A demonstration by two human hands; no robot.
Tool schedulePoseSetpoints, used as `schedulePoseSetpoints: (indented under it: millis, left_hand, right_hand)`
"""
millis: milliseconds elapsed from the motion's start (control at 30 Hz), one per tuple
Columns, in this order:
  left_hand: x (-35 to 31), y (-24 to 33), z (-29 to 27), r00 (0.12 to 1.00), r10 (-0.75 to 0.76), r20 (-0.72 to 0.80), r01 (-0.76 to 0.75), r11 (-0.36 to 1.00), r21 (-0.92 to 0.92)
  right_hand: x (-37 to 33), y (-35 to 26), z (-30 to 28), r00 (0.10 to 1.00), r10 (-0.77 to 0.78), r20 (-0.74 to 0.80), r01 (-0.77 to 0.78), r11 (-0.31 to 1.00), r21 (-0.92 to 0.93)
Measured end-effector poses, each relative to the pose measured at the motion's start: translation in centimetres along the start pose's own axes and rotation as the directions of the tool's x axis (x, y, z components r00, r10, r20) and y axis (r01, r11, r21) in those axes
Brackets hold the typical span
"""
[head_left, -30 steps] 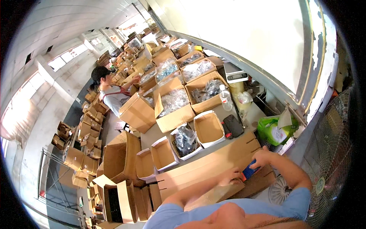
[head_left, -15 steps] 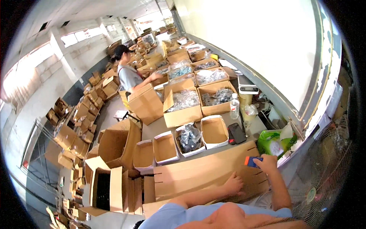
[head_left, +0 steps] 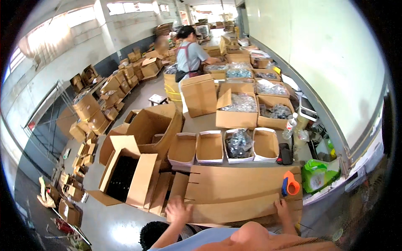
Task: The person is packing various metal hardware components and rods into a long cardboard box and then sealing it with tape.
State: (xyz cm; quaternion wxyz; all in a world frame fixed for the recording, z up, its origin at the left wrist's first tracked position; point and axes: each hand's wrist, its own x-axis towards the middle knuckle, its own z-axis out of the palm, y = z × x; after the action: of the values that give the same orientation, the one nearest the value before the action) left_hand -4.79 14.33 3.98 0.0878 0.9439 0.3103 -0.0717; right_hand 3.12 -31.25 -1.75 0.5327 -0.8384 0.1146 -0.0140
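Flat brown corrugated cardboard sheet with slotted ends (head_left: 243, 184) lies lengthwise right in front of the person, at the near side of the grey tabletop (head_left: 201, 124). Left hand (head_left: 179, 210) is on its near left corner, fingers spread, grip loose, grasping nothing. Right hand (head_left: 284, 209) touches the near edge toward the right end, fingers bent; cannot tell whether that grip pinches the board. Orange-and-blue plastic handheld tool with a loop (head_left: 292, 185) sits on the sheet's right end, just beyond the right hand, apart from it.

Beyond the sheet, four white-rimmed open cardboard trays in a row; the third holds a clear plastic bag of dark pieces (head_left: 239, 144). Black phone (head_left: 285, 154) beside the fourth, clear plastic bottle (head_left: 289, 126) behind it, bright green plastic bag (head_left: 309, 173) off right. Left: open brown carton (head_left: 142, 180) with black contents. Farther back, a co-worker in grey (head_left: 190, 56) stands by open cartons of plastic-bagged goods.
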Motion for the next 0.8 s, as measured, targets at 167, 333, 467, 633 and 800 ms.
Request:
schedulePoseSetpoints:
  millis: [167,333,467,633,800]
  left_hand:
    - [3.7,-9.4,1.4,0.987,-0.047,0.155,0.106,0.909,-0.402]
    - [2.8,-9.6,1.7,0.949,0.177,0.263,0.243,0.125,-0.962]
    - [-2.3,-10.7,-3.0,0.964,0.199,0.176,0.151,0.134,-0.979]
    - [-12.0,-15.8,-3.7,0.964,0.191,0.186,0.228,-0.229,-0.946]
    - [-25.4,-21.3,2.6,0.829,-0.168,0.534,0.444,-0.384,-0.81]
  right_hand:
    - [-0.9,-4.7,0.1,0.893,0.245,0.378,-0.401,0.815,0.419]
    - [-0.1,-2.8,-1.3,0.875,0.115,0.47,-0.383,0.757,0.529]
    - [-1.2,-3.3,-3.1,0.897,-0.113,0.428,-0.096,0.895,0.436]
    - [-3.8,-7.7,-4.7,0.845,0.028,0.534,-0.391,0.713,0.582]
    - [-1.0,-1.1,-4.3,0.731,0.189,0.656,-0.429,0.875,0.226]
